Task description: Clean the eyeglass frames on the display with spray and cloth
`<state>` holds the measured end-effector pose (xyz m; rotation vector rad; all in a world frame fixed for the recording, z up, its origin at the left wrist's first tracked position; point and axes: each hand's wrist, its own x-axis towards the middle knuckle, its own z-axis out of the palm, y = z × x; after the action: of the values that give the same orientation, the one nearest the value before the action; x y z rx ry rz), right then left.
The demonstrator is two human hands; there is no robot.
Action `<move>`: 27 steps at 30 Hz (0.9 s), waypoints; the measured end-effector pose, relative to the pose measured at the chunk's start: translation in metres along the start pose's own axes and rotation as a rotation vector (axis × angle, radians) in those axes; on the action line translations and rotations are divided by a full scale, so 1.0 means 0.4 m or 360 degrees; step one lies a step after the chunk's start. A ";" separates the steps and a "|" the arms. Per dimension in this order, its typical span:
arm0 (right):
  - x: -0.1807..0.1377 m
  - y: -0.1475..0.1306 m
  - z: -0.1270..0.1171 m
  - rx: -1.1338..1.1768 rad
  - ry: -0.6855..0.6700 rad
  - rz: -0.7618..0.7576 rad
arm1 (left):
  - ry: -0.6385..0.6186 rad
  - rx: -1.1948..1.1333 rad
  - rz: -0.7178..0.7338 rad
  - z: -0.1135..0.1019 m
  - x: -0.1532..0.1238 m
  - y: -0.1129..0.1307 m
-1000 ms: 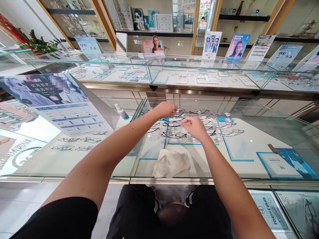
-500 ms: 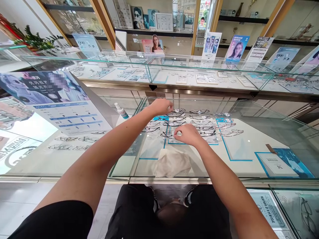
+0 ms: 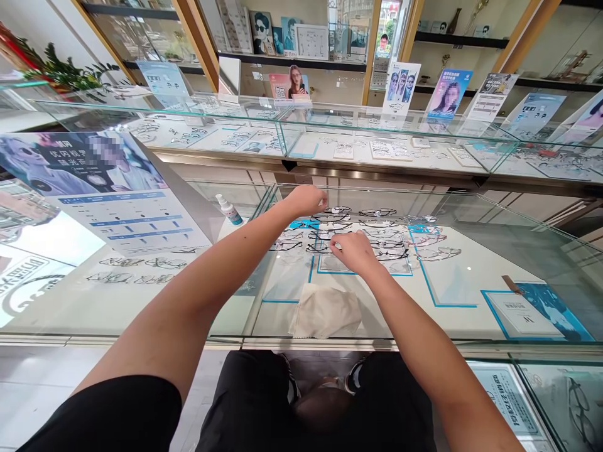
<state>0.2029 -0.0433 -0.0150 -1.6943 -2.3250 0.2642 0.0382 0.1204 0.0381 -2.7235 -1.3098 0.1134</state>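
Note:
Both my arms reach forward over the glass top of a display counter (image 3: 471,207) on which several pairs of glasses (image 3: 377,212) lie in rows. My left hand (image 3: 308,199) is curled at the far left end of the rows, beside a clear-framed pair; what its fingers hold I cannot make out. My right hand (image 3: 353,251) lies lower, fingers bent down onto a dark-framed pair (image 3: 316,248) in the near row. A beige cleaning cloth (image 3: 325,312) lies crumpled on the glass just short of my right hand.
A small white spray bottle (image 3: 229,210) with a blue cap lies left of the glasses. A slanted poster stand (image 3: 122,207) fills the left side. A blue-and-white card (image 3: 532,311) sits at the right. A second glass showcase (image 3: 386,135) runs behind.
My right hand has dropped and moved left, from above the middle rows down onto the dark-framed pair in the near row. My left hand has barely moved.

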 end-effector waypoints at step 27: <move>-0.004 0.079 -0.036 0.0709 0.0746 0.0536 | 0.0101 -0.0491 -0.0169 -0.020 0.083 0.010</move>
<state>0.2363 -0.0351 -0.0107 -1.6813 -1.5128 0.3676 0.0630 0.1431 0.0448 -2.8650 -1.5660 -0.1997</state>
